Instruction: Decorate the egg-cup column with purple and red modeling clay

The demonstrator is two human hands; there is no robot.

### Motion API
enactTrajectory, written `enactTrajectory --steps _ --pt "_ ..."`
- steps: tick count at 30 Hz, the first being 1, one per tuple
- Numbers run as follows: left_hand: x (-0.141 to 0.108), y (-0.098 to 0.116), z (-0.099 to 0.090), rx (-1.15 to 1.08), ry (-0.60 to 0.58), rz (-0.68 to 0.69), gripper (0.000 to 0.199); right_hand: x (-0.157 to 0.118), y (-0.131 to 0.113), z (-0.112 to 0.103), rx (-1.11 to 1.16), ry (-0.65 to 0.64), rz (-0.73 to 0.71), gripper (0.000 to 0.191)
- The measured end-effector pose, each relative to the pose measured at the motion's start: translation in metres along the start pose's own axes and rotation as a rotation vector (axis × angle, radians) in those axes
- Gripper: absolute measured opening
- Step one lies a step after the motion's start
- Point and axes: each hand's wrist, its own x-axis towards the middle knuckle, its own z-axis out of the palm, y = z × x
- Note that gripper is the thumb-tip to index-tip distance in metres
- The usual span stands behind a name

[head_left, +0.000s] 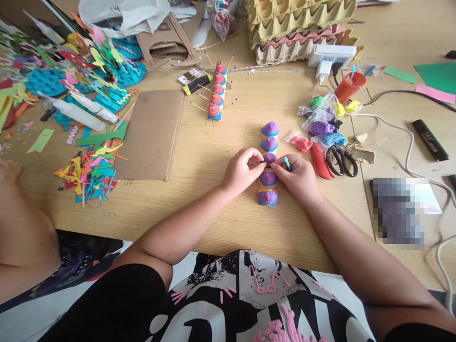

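A strip of egg carton cups (268, 178) lies lengthwise before me, its bumps painted purple on top with blue and orange below. My left hand (242, 171) is closed in a pinch at the left side of the middle cup; a tiny dark purple bit shows at its fingertips, too small to name. From the other side, my right hand (299, 176) pinches at the same cup. A small turquoise stick tool (287, 164) pokes out between the right hand's fingers. Both hands' fingertips are close together over the strip.
Beyond stands a red-and-blue egg carton strip (216, 97) with pins sticking out. Right of my hands are clay bags (322, 127), black-handled scissors (342, 161) and a red cup (351, 88). Cardboard (149, 135) and paper scraps (90, 173) lie left, near another person's arm (24, 228).
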Motion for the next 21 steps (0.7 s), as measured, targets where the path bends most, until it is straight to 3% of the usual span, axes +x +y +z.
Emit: enactTrajectory --steps 21 --pt "0.0000 -0.0018 0.0015 0.000 0.010 0.024 0.014 0.0000 -0.0024 0.0005 -0.033 0.003 -0.013 0.019"
